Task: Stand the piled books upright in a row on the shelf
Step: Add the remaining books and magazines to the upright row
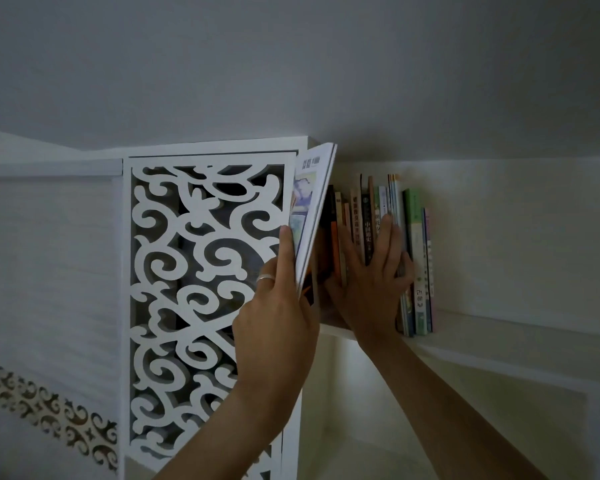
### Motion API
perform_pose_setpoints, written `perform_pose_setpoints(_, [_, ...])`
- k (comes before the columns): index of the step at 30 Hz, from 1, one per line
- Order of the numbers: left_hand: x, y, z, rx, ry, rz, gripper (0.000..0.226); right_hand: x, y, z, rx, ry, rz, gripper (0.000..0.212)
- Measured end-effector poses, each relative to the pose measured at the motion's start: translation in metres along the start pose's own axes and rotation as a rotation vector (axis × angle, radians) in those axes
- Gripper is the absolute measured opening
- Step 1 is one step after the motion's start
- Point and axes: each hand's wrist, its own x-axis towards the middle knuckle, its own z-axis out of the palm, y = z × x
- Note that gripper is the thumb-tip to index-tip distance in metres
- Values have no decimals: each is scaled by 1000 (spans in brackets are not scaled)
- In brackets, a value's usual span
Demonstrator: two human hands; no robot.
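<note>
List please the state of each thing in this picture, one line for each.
Thin white book: tilted, held at the row's left end.
Row of books: upright on the shelf.
Left hand: grips the thin white book.
Right hand: flat, pressing the row.

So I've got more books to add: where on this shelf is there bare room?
Free: the shelf board right of the row of books, along the back wall. Crowded: the left end, where the left hand holds a thin book against the fretwork panel and the right hand presses the spines.
</note>
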Motion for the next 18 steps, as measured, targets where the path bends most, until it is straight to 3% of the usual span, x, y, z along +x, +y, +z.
perform_pose_setpoints(5, [-1, 2, 4, -154, -88, 78, 85, 0, 0, 7, -17, 41, 21, 81])
perform_pose_setpoints(9, [-8, 5, 20, -159, -72, 136, 95, -1, -1, 9, -24, 66, 36, 78])
perform_pose_setpoints(15, [10, 1, 33, -94, -26, -36, 85, -1, 0, 4, 35, 6, 21, 82])
perform_pose_setpoints(18, [23, -11, 45, -111, -71, 9, 86, -2, 0, 2, 26, -36, 22, 86])
